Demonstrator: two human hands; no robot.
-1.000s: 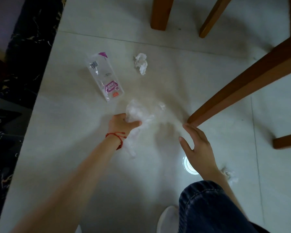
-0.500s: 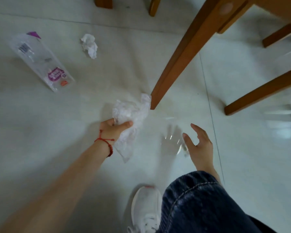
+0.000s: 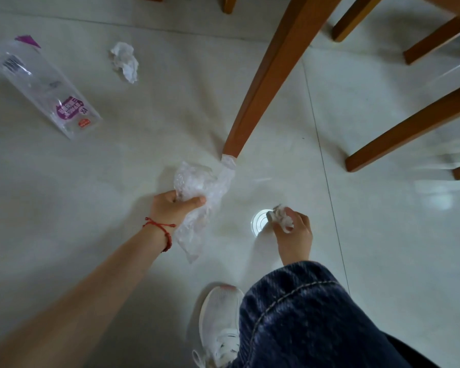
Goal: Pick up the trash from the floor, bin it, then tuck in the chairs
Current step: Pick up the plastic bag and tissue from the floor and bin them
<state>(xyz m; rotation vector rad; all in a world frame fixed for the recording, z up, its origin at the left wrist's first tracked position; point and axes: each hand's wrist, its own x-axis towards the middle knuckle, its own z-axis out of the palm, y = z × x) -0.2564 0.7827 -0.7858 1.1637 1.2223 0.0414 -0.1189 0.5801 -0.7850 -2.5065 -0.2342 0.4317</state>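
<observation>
My left hand (image 3: pixel 171 208), with a red string on the wrist, is shut on a crumpled clear plastic bag (image 3: pixel 201 191) held just above the floor, beside the foot of a wooden chair leg (image 3: pixel 271 75). To the right, my right hand (image 3: pixel 294 232) is shut on a small crumpled white tissue (image 3: pixel 283 217). A flat clear wrapper with a purple label (image 3: pixel 45 86) lies on the floor at the far left. A second crumpled white tissue (image 3: pixel 125 61) lies behind it, toward the chairs.
More wooden chair legs (image 3: pixel 409 126) slant across the upper right. A bright round light reflection (image 3: pixel 260 224) shows on the pale tiled floor by my right hand. My white shoe (image 3: pixel 219 322) and jeans-clad knee (image 3: pixel 308 314) fill the bottom.
My right hand went from open to closed around a small tissue. My left hand keeps hold of the plastic bag. The view shifted right, so the wrapper and far tissue now sit further left.
</observation>
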